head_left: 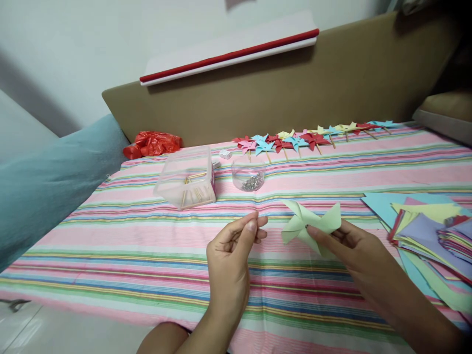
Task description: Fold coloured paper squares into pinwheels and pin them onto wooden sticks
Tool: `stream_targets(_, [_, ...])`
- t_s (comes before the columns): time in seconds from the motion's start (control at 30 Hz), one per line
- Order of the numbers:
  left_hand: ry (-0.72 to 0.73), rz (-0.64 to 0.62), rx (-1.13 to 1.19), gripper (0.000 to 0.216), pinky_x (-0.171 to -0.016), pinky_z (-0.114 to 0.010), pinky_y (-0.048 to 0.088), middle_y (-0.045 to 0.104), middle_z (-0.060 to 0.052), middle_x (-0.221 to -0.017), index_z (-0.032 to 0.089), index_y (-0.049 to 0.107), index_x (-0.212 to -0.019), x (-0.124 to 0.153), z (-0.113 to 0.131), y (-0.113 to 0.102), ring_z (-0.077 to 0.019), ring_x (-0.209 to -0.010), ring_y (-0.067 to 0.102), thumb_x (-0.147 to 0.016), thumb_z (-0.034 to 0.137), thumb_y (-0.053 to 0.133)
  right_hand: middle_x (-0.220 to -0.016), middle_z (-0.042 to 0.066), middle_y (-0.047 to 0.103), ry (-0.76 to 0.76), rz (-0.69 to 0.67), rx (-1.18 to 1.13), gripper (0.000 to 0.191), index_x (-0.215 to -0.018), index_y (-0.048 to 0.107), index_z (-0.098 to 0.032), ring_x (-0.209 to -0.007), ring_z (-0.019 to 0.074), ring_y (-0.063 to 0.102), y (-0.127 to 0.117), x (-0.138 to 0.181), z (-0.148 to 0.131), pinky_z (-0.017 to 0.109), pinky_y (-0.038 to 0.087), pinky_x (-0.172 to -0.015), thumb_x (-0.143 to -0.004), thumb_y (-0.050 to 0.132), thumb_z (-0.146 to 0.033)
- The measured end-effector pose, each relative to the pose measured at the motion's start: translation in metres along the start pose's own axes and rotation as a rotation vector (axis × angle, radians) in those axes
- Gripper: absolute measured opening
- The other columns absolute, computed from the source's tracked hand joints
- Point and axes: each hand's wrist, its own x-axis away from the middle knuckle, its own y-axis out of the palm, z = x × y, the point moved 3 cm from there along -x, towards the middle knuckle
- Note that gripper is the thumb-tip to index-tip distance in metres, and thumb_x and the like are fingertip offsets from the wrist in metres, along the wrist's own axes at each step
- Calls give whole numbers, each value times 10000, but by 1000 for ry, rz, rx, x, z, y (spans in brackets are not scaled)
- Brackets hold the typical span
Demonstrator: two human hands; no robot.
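Note:
A pale green paper pinwheel (300,221) is held up in my right hand (342,241), thumb near its centre and fingers behind the blades. A small dark dot, perhaps a pin head, shows at the pinwheel's middle. To the left of it, my left hand (236,246) is closed in a pinch, thumb pressed to the index finger; whatever it may hold is too small to tell. Beyond both hands stands a clear round container (248,177) with small silvery pieces in it. Left of that, a clear plastic box (184,184) holds thin wooden sticks.
Finished pinwheels (283,143) on sticks lie in rows along the back by the brown headboard (258,98). Stacked coloured paper (424,226) is at the right. A red plastic bag (155,143) sits at the back left, on the striped cloth (147,265).

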Motion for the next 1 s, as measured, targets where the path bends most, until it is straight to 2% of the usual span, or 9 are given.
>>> stream_targets(0.23, [9,8,-25,174,-665,-246,586,815,-74,-869,210,832,-869,1,1,0,-153,-675,726,-742,323,869,-1101,57,775,14,5,-10,419,-1067,729,-272,-1064,318,690,0,1,-1,374,572,-806,-766,776,-561])
stream_targets(0.67, [18,8,-28,182,-642,-248,569,815,-77,-863,209,827,-861,2,0,-1,-159,-675,728,-740,338,871,-1100,47,779,5,-2,1,430,-1116,740,-283,-1062,319,685,0,1,2,394,560,-821,-778,771,-548])
stream_targets(1.0, [12,-14,-7,180,-624,-233,552,812,-69,-842,209,824,-847,2,2,1,-147,-672,716,-739,345,874,-1130,5,784,6,-4,22,322,-1049,777,-354,-1060,320,704,-3,-5,10,351,582,-782,-767,787,-510])
